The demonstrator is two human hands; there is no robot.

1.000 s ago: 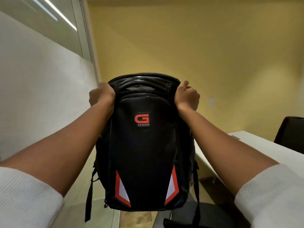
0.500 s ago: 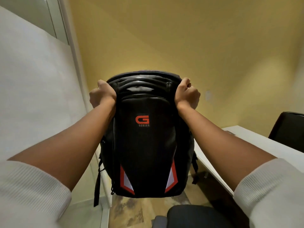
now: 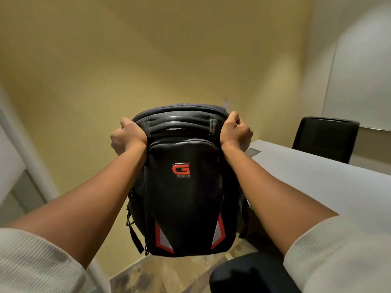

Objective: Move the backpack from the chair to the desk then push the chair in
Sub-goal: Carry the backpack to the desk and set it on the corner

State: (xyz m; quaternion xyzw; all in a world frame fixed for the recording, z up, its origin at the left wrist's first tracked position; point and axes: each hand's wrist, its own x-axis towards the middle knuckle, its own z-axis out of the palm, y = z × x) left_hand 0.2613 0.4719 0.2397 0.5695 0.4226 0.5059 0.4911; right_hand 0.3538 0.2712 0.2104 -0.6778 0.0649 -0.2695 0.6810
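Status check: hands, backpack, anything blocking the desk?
Left hand and right hand both gripping backpack by its top. Backpack airborne, above chair, not yet on desk. Desk near side looks bare.

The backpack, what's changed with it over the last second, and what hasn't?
The view swung right: the desk and far chair now fill more of the right side, the left wall has mostly slid out. The backpack hangs clear above the near chair. Unchanged: left hand and right hand grip its top corners.
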